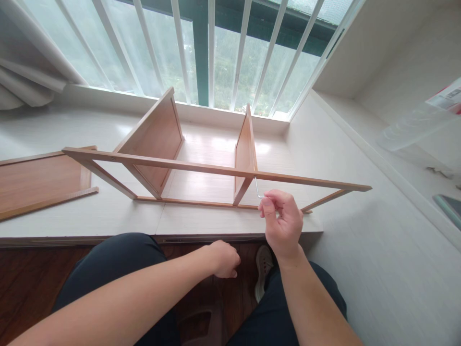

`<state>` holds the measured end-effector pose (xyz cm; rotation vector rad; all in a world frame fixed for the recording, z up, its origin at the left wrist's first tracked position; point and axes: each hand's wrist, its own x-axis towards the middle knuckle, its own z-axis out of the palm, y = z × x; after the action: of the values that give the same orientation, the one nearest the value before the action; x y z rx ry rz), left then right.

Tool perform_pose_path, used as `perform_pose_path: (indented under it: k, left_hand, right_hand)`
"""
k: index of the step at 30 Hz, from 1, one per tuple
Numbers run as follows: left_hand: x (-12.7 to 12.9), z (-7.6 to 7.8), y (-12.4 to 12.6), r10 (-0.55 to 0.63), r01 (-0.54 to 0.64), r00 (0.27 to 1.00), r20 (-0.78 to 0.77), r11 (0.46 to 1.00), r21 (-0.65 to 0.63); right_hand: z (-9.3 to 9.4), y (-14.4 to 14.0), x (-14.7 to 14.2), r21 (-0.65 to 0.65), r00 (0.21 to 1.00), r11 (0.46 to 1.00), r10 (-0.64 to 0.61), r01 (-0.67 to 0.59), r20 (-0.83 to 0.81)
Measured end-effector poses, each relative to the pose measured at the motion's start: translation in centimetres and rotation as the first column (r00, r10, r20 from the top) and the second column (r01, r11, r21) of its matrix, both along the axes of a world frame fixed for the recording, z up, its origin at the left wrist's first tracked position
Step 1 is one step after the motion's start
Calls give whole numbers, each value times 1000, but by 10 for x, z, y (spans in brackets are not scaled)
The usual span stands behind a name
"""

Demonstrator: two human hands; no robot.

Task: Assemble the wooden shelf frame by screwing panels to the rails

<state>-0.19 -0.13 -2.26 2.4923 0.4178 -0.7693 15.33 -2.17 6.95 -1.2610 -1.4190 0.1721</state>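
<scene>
Across the middle of the frame a half-built shelf frame (201, 168) of light brown, smooth-faced board is laid on its side on a pale, faintly grained window ledge (108, 216); a long thin front rail is seen running from centre left to centre right, with two flat rectangular dividers standing upright behind it and slim struts slanting down to a lower rail. At the left edge a separate loose panel (39, 182) of the same wood tone is laid flat on the ledge, well apart from the hands. Just right of centre the right hand (284, 221) is raised with the wrist bent back and the fingers curled; a thin, L-shaped metal hex key (258, 190) is pinched between thumb and forefinger, its short bent end held up against the underside of the front rail where the right divider meets it. Lower, near the bottom centre, the left hand (225, 259) is held in a loose fist over dark wooden flooring, below the ledge's front edge, with nothing visibly held in it. White vertical window bars (212, 48) fill the top of the frame. At the right edge a clear plastic bag (418, 125) with a label is seen, its print too small to be read.
</scene>
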Motion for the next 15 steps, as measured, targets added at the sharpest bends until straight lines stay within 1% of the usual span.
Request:
perform_pose_path:
  k: [7,15]
  left_hand:
    - [0,5,0,2,-2,1000,-14,1000,6]
    - [2,10,1,-1,1,1000,-23,1000,-6]
  right_hand:
    - [-1,-2,2,-33,1000,999,4,-4,-15]
    - [-2,-3,2,-85,997,995,49,-54,-57]
